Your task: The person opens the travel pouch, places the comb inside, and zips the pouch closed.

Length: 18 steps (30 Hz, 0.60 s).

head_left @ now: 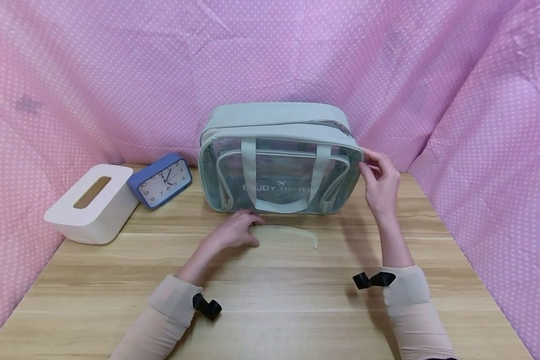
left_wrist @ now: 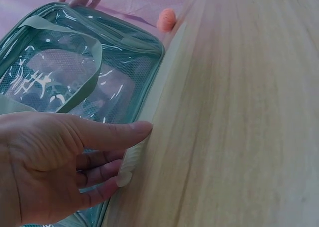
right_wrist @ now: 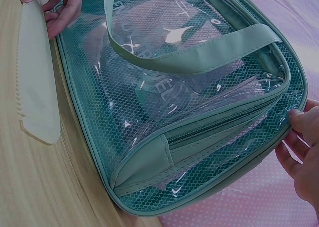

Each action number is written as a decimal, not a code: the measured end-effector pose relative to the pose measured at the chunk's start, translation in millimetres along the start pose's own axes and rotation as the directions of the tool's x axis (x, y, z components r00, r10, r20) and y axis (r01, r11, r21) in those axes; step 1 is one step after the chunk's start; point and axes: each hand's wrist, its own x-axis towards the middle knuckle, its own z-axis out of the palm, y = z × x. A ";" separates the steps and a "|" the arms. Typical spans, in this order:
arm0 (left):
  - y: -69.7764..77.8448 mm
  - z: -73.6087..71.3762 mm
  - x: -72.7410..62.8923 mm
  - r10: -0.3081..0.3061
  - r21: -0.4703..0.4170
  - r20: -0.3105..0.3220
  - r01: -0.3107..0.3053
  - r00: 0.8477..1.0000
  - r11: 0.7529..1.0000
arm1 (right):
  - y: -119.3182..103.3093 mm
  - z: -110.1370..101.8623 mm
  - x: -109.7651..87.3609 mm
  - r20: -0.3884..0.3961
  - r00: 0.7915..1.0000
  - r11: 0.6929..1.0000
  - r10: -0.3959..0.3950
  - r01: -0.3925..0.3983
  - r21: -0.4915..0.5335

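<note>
A pale green travel toiletry bag [head_left: 279,165] with clear mesh-lined panels and a looped strap handle stands upright on the table. Its right side edge is pinched between the thumb and fingers of my right hand [head_left: 381,185]. In front of the bag lies a cream-coloured comb [head_left: 288,236], teeth facing me. My left hand [head_left: 236,230] holds the comb's left end, thumb on the near side and fingers on the far side. The left wrist view shows the thumb on the comb [left_wrist: 133,157] close beside the bag [left_wrist: 124,77]. In the right wrist view the comb's [right_wrist: 37,82] other end is free.
At the left stand a white tissue box [head_left: 112,215] with a slot in its top and a blue alarm clock [head_left: 162,181] close to it. A pink dotted cloth [head_left: 270,55] hangs behind the wooden table [head_left: 270,310]. A small orange thing [left_wrist: 167,20] shows beyond the bag.
</note>
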 end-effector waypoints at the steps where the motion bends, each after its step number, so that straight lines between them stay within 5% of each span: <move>1: 0.2 0.1 -0.1 -0.006 -0.006 0.001 0.006 1.000 1.000 | 0.0 0.0 0.0 0.000 1.000 1.000 0.000 0.000 0.001; 18: 1.6 0.4 -0.7 -0.025 -0.022 0.009 0.025 1.000 0.999 | 2.0 0.2 -0.3 0.006 1.000 1.000 -0.014 0.014 0.017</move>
